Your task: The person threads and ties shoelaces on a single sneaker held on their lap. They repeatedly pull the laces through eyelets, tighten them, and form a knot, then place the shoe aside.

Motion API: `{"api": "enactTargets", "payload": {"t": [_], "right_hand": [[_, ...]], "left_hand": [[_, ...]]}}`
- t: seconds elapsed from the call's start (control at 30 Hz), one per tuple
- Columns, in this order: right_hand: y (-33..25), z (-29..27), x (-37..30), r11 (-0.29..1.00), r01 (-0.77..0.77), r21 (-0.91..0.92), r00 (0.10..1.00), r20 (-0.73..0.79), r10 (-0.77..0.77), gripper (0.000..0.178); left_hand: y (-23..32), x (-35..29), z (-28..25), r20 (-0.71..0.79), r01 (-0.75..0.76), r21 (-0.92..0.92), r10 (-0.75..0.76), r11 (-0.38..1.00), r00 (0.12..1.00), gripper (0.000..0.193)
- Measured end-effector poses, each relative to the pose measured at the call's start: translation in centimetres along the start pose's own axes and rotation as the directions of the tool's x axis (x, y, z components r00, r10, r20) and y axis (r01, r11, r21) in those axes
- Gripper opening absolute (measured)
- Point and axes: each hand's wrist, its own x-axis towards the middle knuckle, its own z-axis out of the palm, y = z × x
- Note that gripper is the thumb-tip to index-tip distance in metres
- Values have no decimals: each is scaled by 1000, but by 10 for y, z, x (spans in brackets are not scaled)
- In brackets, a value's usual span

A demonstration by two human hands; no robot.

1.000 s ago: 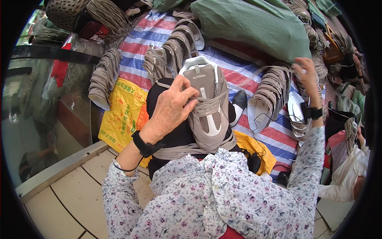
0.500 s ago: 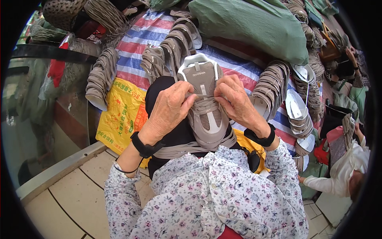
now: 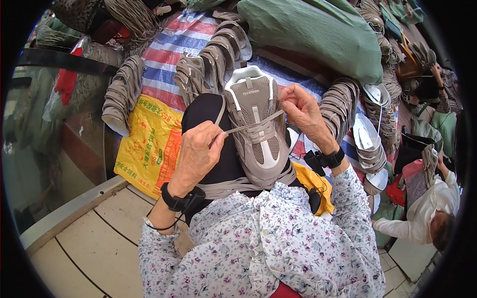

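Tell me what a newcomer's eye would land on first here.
Probably the taupe shoe at the centre, its lace stretched across it between the pinching left hand and right hand. Next, perhaps, the bright yellow sack at left, and the big green bundle beyond the shoe, on a striped sheet.

Pale tiled floor (image 3: 89,248); striped sheet (image 3: 163,71); glass panel (image 3: 64,144) left.
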Motion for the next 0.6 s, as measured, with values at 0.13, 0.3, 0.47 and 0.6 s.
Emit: {"api": "enactTargets", "payload": {"t": [0.13,0.3,0.47,0.6], "right_hand": [[-3,-10,-3,994,13,-110,995,105,-1,10],[-9,-46,-16,940,-56,-336,948,277,155,18],[22,-91,-30,769,261,-583,939,339,-62,18],[61,-139,-50,597,-21,-802,970,-161,-182,14]], "left_hand": [[-8,-4,-17,185,303,-220,-265,927,946,12],[-49,-32,-73,323,514,-810,-517,282,793,11],[-97,-75,-168,66,-44,-984,-579,-173,813,36],[-121,-115,-255,-205,-389,-909,-654,-148,728,32]]}}
